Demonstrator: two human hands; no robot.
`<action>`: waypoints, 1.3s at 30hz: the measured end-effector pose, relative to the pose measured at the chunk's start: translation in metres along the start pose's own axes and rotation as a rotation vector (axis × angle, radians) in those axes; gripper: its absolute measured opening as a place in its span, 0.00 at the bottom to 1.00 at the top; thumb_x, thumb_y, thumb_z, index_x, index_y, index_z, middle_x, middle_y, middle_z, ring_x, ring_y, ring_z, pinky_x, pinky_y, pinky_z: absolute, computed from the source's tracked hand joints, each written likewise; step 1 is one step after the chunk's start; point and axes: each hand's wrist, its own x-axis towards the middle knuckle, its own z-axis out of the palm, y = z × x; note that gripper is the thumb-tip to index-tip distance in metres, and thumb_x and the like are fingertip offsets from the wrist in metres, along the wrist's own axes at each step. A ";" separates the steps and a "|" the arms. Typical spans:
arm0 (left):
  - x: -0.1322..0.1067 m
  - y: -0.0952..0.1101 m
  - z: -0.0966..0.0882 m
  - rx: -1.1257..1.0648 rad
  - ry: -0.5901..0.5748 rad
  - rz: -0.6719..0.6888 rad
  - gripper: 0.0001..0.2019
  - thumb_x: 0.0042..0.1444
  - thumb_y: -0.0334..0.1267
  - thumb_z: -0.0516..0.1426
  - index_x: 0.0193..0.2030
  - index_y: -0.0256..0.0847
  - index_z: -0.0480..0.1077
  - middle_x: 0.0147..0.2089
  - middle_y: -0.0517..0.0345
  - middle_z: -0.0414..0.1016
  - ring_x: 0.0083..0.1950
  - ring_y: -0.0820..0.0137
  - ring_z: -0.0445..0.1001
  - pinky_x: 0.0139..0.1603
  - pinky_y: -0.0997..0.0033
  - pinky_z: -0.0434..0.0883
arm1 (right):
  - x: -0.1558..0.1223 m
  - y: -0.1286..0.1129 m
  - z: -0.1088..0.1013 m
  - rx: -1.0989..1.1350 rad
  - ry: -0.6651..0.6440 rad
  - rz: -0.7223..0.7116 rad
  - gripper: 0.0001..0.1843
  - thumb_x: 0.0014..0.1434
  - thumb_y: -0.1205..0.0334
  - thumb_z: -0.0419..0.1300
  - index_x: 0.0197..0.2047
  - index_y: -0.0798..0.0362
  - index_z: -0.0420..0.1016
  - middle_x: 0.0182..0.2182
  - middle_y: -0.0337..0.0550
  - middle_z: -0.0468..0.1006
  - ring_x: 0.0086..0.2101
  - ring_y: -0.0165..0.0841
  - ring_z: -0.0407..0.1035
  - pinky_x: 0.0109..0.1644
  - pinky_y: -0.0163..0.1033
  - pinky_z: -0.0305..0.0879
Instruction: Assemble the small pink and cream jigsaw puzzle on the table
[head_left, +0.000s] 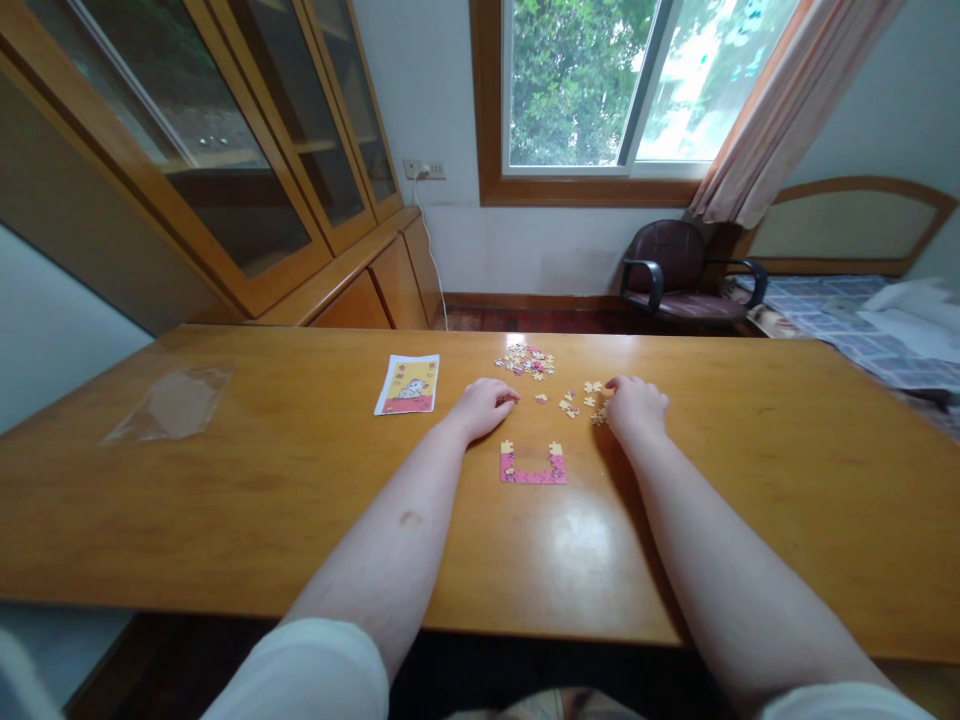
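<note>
Both my arms reach across a wooden table (225, 500). My left hand (486, 405) rests knuckles up with its fingers curled; whether anything is in them is hidden. My right hand (636, 404) lies with fingers curled down over loose puzzle pieces (581, 402) beside it. Between the hands, nearer me, sits a partly joined pink and yellow puzzle section (533, 466) shaped like a U. A bigger heap of loose pieces (526, 362) lies beyond the hands. A printed picture card (407, 385) lies to the left of my left hand.
A clear plastic bag (171, 403) lies at the table's left. Glass-fronted wooden cabinets (247, 170) line the left wall. A dark armchair (679, 270) stands under the window, and a bed (885, 320) is at the right.
</note>
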 end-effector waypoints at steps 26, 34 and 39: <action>0.001 -0.003 0.003 0.013 0.009 0.020 0.11 0.59 0.37 0.54 0.42 0.42 0.78 0.44 0.54 0.80 0.48 0.64 0.74 0.54 0.62 0.69 | -0.034 -0.045 0.007 0.159 -0.209 -0.777 0.13 0.63 0.57 0.56 0.42 0.48 0.82 0.42 0.47 0.78 0.44 0.39 0.69 0.51 0.43 0.58; 0.001 -0.003 0.004 0.007 0.007 0.019 0.11 0.59 0.36 0.54 0.42 0.41 0.78 0.44 0.54 0.80 0.48 0.65 0.74 0.54 0.63 0.69 | -0.033 -0.047 0.016 0.165 -0.188 -0.793 0.14 0.66 0.58 0.55 0.50 0.43 0.79 0.49 0.45 0.77 0.48 0.39 0.68 0.53 0.45 0.56; 0.001 -0.004 0.004 0.012 0.010 0.018 0.11 0.59 0.36 0.54 0.41 0.42 0.78 0.44 0.54 0.80 0.47 0.64 0.74 0.54 0.62 0.69 | -0.034 -0.049 0.013 0.129 -0.175 -0.717 0.11 0.63 0.58 0.58 0.44 0.47 0.81 0.43 0.46 0.78 0.44 0.38 0.68 0.51 0.42 0.57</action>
